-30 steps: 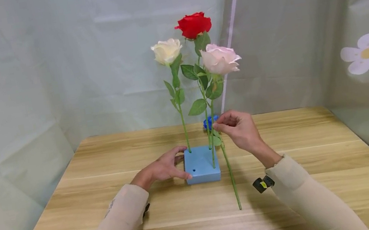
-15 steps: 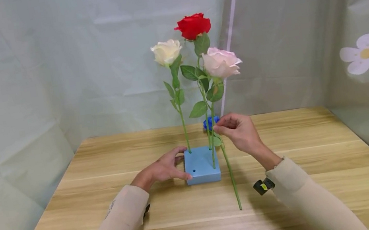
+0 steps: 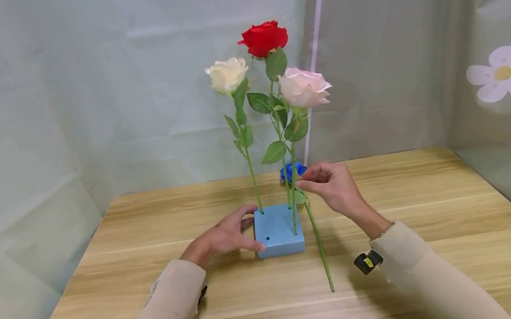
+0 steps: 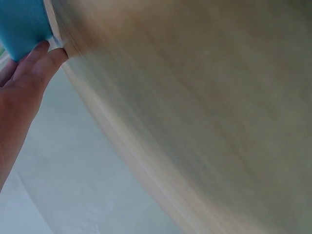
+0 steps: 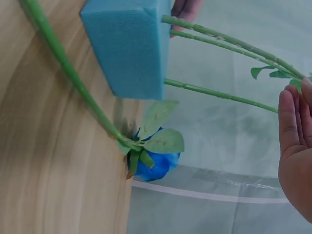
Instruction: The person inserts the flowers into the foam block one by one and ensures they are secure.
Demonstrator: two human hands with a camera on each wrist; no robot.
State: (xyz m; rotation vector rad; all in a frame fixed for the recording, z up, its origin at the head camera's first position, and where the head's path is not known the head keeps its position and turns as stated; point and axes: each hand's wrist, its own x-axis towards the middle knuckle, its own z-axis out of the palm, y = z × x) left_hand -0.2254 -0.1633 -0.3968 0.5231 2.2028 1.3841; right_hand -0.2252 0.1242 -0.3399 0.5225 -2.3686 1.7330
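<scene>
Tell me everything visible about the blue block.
The block is pale blue, box-shaped and matte, perhaps foam, sitting flat on the table. The white rose, red rose and pink rose rise from its top near three corners; the near-left hole is unfilled. The left hand holds its left side.

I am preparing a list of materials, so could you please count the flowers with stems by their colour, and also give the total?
Red flower: 1
Cream flower: 1
Pale pink flower: 1
Blue flower: 1
Total: 4
</scene>
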